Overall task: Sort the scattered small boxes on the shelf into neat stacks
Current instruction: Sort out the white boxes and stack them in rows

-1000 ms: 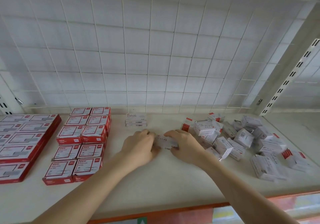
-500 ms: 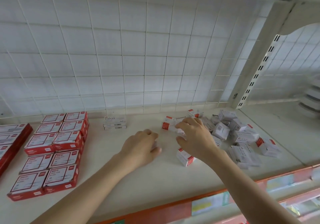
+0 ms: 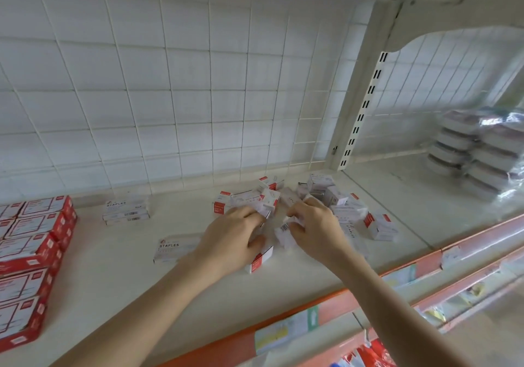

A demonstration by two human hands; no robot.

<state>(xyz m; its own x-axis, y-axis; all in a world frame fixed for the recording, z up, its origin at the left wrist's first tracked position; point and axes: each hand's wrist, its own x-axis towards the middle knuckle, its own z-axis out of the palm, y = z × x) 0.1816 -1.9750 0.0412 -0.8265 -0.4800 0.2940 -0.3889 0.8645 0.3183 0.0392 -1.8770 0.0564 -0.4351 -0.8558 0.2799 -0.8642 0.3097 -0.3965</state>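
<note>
Both hands work the box pile [image 3: 320, 202] near the shelf's [image 3: 113, 276] back edge: the left hand [image 3: 231, 237] rests curled over one box [image 3: 262, 257], the right hand [image 3: 314, 225] apparently pinching another [image 3: 285, 232].

- The red boxes [image 3: 31, 250] at the left of the frame are cut off by the picture's edge.
- A box with a red end [image 3: 259, 259] is partly hidden under the left hand [image 3: 232, 239].
- What is gripped by the right hand [image 3: 314, 225] cannot be made out.
- The wrapped packs [image 3: 479, 151] at the right edge are blurred and cropped.
- Print on the scattered small boxes [image 3: 334, 199] is too small to be read.
</note>
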